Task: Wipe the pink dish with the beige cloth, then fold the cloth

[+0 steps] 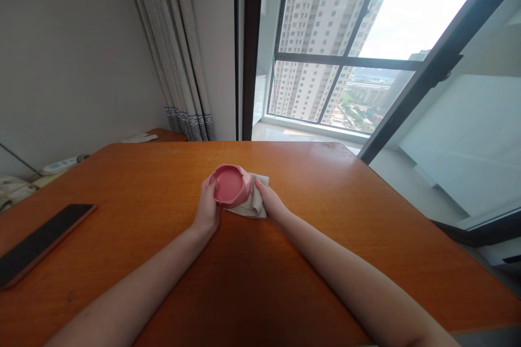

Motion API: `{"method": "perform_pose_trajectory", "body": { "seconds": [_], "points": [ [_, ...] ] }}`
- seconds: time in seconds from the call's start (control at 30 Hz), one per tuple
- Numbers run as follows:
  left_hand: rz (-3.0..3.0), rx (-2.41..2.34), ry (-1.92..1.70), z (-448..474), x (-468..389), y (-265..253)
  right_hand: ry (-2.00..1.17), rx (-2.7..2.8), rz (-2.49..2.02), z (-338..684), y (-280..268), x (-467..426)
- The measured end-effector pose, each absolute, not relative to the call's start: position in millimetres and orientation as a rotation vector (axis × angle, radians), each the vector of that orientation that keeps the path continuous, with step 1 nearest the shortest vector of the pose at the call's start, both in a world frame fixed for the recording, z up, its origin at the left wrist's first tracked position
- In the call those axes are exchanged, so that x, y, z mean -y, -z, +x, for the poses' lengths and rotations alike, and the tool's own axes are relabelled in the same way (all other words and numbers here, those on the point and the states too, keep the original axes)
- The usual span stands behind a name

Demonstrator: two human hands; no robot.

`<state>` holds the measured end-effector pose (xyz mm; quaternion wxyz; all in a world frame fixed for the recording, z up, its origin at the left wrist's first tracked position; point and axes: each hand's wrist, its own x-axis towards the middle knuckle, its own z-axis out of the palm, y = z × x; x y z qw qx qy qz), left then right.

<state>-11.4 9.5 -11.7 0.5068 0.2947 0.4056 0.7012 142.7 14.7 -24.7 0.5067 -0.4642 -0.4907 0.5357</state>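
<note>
Left of the faceted pink bowl (pixel 230 185), the left grip (pixel 208 204) clasps it. Opposite, the right grip (pixel 273 202) holds folded beige cloth (pixel 255 205).

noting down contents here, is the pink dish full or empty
Empty, as far as shows: the pink dish has its hollow facing the camera, with only bare pink surface visible inside.

Both bare forearms reach from the near edge toward the middle, converging. The left forearm (pixel 140 276) slants in from the near left, its wrist (pixel 203 227) bent upward; the left hand (pixel 207 207) is curled in a grip, thumb (pixel 213 186) pointing far. The right forearm (pixel 350 271) comes from the near right, longer in view; the right hand (pixel 274 203) pinches, its thumb (pixel 261 186) angled far left, its other fingers mostly hidden.
</note>
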Motion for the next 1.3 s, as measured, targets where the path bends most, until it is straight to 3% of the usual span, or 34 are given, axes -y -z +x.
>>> {"method": "perform_pose_trajectory", "body": {
  "seconds": [0.07, 0.13, 0.23, 0.43, 0.57, 0.77, 0.9, 1.3],
  "points": [
    [0.655, -0.971, -1.760, -15, -10, 8, -1.144, 1.391, -1.280, 153, 19, -16],
    [0.625, -0.950, -1.773, -16, -10, 6, -0.799, 1.546, -1.352, 163, 11, -15],
    [0.688, -0.921, -1.751, -13, -9, 10, -0.458, 1.553, -1.191, 167, 0, -9],
    [1.180, -1.058, -1.524, -5, -2, 23, -0.880, 1.523, -0.983, 144, -1, -1],
    [1.645, -1.068, -1.238, -10, -2, 18, -0.945, 1.218, -1.002, 164, 8, -25],
    [2.416, -1.079, -0.740, -19, 4, 13, -0.410, 0.805, -1.205, 250, 23, -64],
    [2.517, -0.977, -0.678, -18, 7, 14, -0.198, 0.677, -1.401, 306, 34, -70],
    [2.438, -0.914, -0.702, -18, 4, 15, -0.221, 0.624, -1.581, 347, 48, -79]
  ]
}}
